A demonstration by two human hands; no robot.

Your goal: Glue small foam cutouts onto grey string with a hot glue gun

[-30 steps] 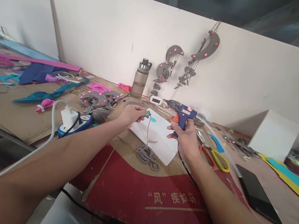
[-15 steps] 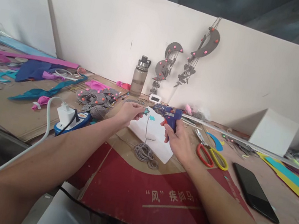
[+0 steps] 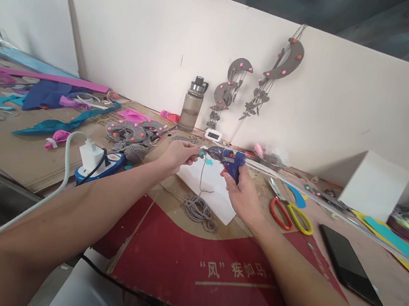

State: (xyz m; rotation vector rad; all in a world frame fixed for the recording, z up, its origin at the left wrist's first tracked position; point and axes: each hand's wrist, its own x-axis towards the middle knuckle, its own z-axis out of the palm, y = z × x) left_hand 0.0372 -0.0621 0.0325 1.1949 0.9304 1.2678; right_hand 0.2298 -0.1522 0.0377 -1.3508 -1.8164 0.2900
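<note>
My left hand [image 3: 184, 154] pinches a small teal piece [image 3: 201, 153] with grey yarn hanging from it. My right hand [image 3: 241, 183] is wrapped round the grip of a blue glue gun [image 3: 231, 162], whose nozzle points left and meets or nearly meets the teal piece. Another teal shape [image 3: 209, 162] lies on the white paper [image 3: 220, 198] below. The hanging yarn runs down to a loose grey coil [image 3: 199, 210] at the paper's lower edge.
Scissors [image 3: 290, 215] and a black phone [image 3: 351, 266] lie at the right. A bottle [image 3: 191, 106] stands by the white board. A power socket [image 3: 101, 166] with a white cable is at the left, near decorated grey felt pieces [image 3: 125, 131].
The glue gun in my right hand has moved slightly left and tilted, bringing its nozzle up to the teal piece. My left hand has barely moved.
</note>
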